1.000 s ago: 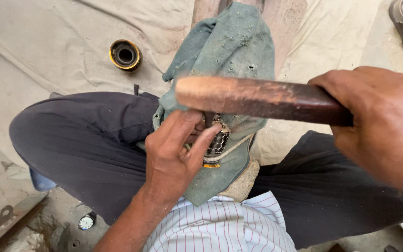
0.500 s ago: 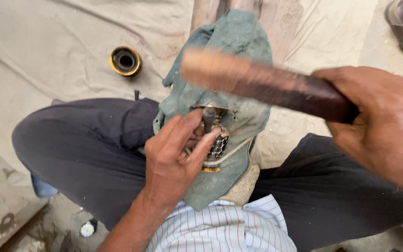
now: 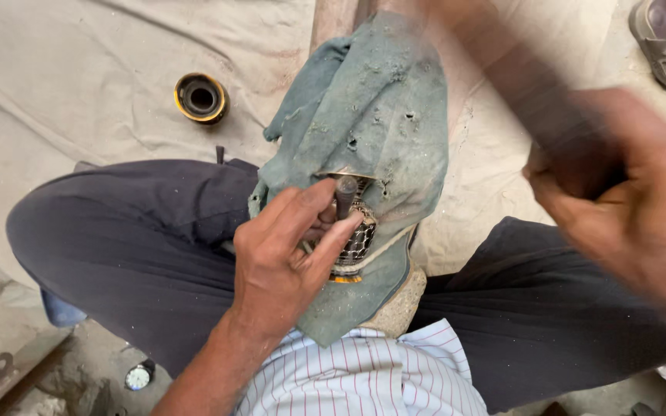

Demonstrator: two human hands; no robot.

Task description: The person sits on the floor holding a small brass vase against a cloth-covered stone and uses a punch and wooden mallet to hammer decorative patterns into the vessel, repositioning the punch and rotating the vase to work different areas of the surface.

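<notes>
The left hand (image 3: 290,258) pinches a short dark metal punch (image 3: 345,197) upright between thumb and fingers, its tip set on a round perforated metal part (image 3: 358,239) at the frame's centre. That part sits on a worn teal cloth (image 3: 379,115) draped over a block between the person's knees. The right hand (image 3: 641,208), at three o'clock and blurred, is closed around a wooden handle (image 3: 533,92) slanting toward twelve. A yellow-rimmed ring (image 3: 200,98) lies on the canvas at ten o'clock.
</notes>
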